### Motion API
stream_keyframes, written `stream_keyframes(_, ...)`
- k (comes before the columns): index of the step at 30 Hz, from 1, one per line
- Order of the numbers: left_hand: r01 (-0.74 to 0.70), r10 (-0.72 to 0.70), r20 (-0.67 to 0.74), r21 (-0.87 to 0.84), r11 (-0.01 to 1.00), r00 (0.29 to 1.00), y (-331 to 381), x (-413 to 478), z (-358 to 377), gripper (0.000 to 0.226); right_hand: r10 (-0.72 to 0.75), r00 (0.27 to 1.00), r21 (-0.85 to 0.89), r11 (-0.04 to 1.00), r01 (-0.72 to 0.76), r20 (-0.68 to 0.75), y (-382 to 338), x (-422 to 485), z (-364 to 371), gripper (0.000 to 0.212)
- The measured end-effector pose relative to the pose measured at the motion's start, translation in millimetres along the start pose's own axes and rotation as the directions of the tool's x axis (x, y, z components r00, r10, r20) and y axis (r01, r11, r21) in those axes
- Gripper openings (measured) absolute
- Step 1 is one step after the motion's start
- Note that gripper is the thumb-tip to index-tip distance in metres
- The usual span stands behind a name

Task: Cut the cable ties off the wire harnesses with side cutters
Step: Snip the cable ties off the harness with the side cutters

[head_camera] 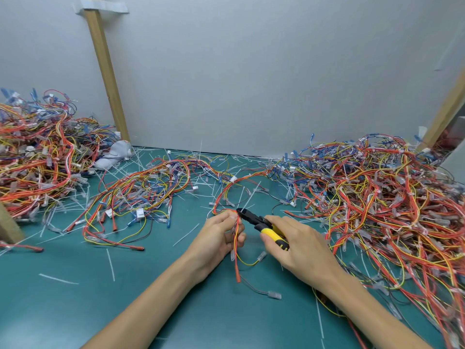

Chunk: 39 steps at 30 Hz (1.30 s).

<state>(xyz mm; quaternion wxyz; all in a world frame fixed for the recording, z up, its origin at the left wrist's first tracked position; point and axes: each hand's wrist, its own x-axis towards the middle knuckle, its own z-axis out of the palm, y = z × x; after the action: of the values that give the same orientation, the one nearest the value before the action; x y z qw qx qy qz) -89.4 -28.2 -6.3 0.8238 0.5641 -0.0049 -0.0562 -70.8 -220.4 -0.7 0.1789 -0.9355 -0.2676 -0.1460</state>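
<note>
My left hand (221, 235) grips a wire harness (237, 250) of red, orange and yellow wires at the middle of the green mat. Its loose ends hang down below my fist, and the rest loops away toward the far side. My right hand (294, 245) holds the side cutters (261, 224), black jaws with yellow and black handles. The jaw tips sit right at the bundle, just above my left thumb. The cable tie at that spot is too small to make out.
Big tangles of harnesses lie on the right (382, 197), at the far left (37, 157) and in the middle left (141, 195). Cut white cable ties (186, 234) litter the green mat (75, 311). A grey wall and wooden posts (105, 66) close the back.
</note>
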Motion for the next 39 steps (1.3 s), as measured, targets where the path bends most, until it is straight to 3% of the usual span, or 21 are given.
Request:
stream_keyframes(8, -0.006, 0.006, 0.004, 0.083, 0.997, 1.0, -0.6, 0.5, -1.8, 0.027, 0.016, 1.0, 0.027, 1.0, -0.016, 0.007, 0.2, -4.9, 5.0, 0.051)
stream_keyframes(27, -0.004, 0.001, 0.02, 0.12, 0.993, 1.0, -3.3, 1.9, -4.1, 0.025, 0.014, 0.999, 0.003, 1.0, -0.015, 0.034, 2.9, -4.1, 3.0, 0.04)
stream_keyframes(39, 0.013, -0.022, 0.063, 0.14, 0.99, 0.998, -2.1, 1.5, -4.2, 0.023, -0.021, 1.0, 0.016, 1.0, 0.021, -0.015, 3.1, -6.3, 4.3, 0.052)
